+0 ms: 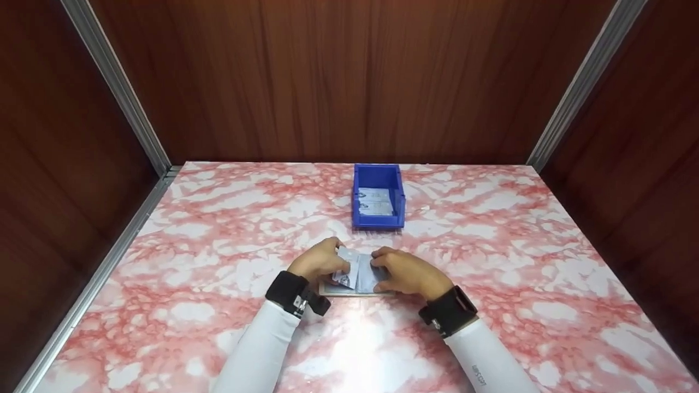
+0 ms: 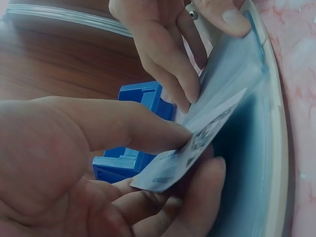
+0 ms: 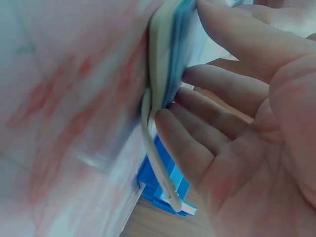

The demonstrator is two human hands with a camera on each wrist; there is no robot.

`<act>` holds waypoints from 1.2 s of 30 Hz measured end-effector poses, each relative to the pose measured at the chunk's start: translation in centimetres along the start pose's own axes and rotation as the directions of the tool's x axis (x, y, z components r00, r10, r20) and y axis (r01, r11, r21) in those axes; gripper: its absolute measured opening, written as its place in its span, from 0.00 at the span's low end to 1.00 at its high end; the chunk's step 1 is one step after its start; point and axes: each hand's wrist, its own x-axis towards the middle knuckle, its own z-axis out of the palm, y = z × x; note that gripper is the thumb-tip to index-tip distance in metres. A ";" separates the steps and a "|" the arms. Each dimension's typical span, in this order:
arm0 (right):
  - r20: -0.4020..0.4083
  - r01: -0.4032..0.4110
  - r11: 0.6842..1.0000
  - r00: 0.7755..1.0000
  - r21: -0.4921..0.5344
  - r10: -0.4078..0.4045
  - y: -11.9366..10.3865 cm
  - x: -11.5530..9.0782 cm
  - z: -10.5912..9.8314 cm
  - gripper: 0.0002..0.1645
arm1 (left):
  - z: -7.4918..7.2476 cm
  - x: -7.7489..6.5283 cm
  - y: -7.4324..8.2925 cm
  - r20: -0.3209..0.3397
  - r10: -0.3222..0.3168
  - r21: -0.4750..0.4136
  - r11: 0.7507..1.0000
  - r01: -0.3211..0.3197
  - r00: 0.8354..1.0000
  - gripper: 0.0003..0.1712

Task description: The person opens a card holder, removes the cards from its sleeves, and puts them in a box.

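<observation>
In the head view a small card holder (image 1: 367, 278) with clear sleeves and a cream cover lies open on the table. My left hand (image 1: 321, 261) pinches a printed card (image 2: 200, 140) between thumb and fingers, over the left page. The card is tilted, one end close to the sleeve; whether it is partly inside I cannot tell. My right hand (image 1: 412, 271) holds the holder's right side, its thumb (image 2: 236, 20) on the page and its fingers along the far edge. A cream strap (image 3: 160, 165) sticks out from the holder in the right wrist view.
Beyond the hands stands a blue bin (image 1: 378, 221) with printed cards (image 1: 375, 209) inside. The table (image 1: 229, 218) has a red and white marbled top. Brown wood panels (image 1: 349, 82) and metal posts (image 1: 117, 87) enclose its back and sides.
</observation>
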 end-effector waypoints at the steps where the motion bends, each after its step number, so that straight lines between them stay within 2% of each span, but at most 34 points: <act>1: -0.004 0.007 1.000 1.000 0.006 -0.007 0.1 -0.2 0.1 0.35 | 0.1 0.0 -0.1 -0.001 -0.003 -0.004 1.000 0.003 1.000 0.30; 7: -0.035 0.052 0.999 0.998 0.013 -0.051 0.9 -0.6 0.3 0.35 | 0.1 -0.3 -0.4 -0.002 -0.005 -0.069 0.998 0.004 1.000 0.26; 10: -0.042 0.075 0.997 0.996 0.022 -0.074 1.1 -0.5 0.2 0.36 | -0.3 -0.4 -0.5 -0.004 0.004 -0.072 0.997 -0.004 1.000 0.26; 13: -0.033 0.079 0.996 0.996 0.036 -0.078 1.1 -0.4 0.2 0.36 | -1.1 -0.4 -0.2 -0.022 0.031 -0.035 0.999 -0.032 0.999 0.28; 15: -0.026 0.078 0.996 0.997 0.037 -0.078 1.1 -0.5 0.2 0.36 | -2.0 -0.4 0.3 -0.027 0.038 -0.020 0.999 -0.038 0.999 0.30; 17: -0.019 0.069 0.997 0.997 0.037 -0.069 1.2 -0.6 0.2 0.36 | -3.3 -0.4 1.5 -0.032 0.043 0.028 0.999 -0.042 0.999 0.36; 20: -0.024 0.069 0.997 0.997 0.037 -0.068 1.3 -0.6 0.1 0.36 | -5.1 -0.3 3.8 -0.048 0.101 0.109 0.989 -0.095 0.994 0.43; 22: -0.031 0.069 0.997 0.997 0.037 -0.067 1.3 -0.7 0.1 0.36 | -6.0 -0.1 5.6 -0.076 0.188 0.191 0.967 -0.170 0.979 0.46; 23: -0.035 0.069 0.997 0.997 0.037 -0.068 1.4 -0.7 0.1 0.35 | -6.3 0.1 6.4 -0.096 0.244 0.228 0.949 -0.217 0.965 0.45; 25: -0.039 0.072 0.997 0.997 0.029 -0.071 1.4 -0.7 0.1 0.35 | -6.5 0.5 7.9 -0.135 0.348 0.297 0.908 -0.297 0.928 0.43; 28: -0.044 0.087 0.996 0.995 0.015 -0.086 1.4 -0.7 0.2 0.34 | -6.5 1.4 9.7 -0.193 0.454 0.392 0.848 -0.356 0.870 0.38; 32: -0.046 0.088 0.996 0.995 0.006 -0.088 1.3 -0.7 0.2 0.34 | -6.0 3.1 11.2 -0.247 0.506 0.450 0.815 -0.365 0.826 0.28; 34: -0.051 0.082 0.997 0.995 -0.001 -0.082 1.2 -0.7 0.3 0.34 | -5.8 4.2 11.6 -0.271 0.510 0.473 0.809 -0.348 0.816 0.23; 36: -0.051 0.078 0.997 0.996 -0.016 -0.079 1.2 -0.6 0.4 0.35 | -5.7 5.3 11.9 -0.290 0.503 0.493 0.808 -0.324 0.814 0.21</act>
